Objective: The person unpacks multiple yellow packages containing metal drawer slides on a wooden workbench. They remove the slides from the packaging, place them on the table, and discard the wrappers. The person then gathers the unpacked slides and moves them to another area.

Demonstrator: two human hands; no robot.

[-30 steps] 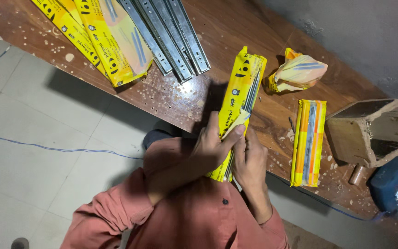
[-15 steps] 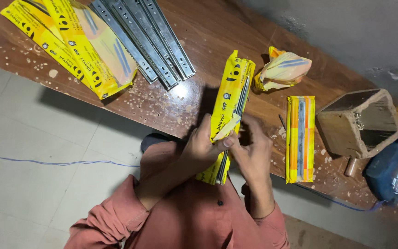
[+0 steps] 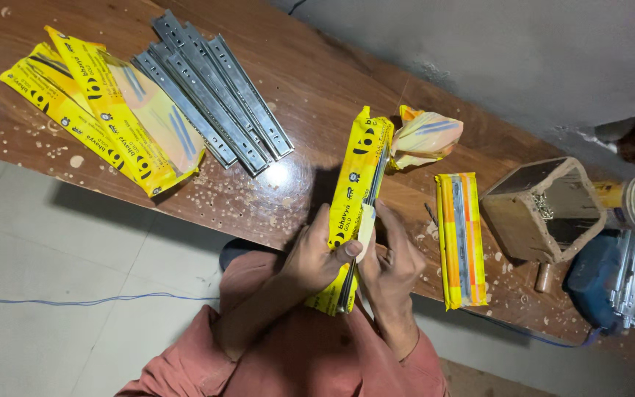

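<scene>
While both hands, left hand and right hand, clamp a yellow drawer-slide packet upright over the wooden workbench edge (bare steel slides lie well apart), its torn wrapper could release the rail to the floor.

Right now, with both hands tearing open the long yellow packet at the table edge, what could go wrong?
1. The long yellow plastic packet sticks out past the wooden table edge; if the left hand or right hand slips, the grey metal slide inside may fall to the floor.
2. The slide's thin metal edge may cut the fingers.
3. The wood shavings may get into the slide.
</scene>
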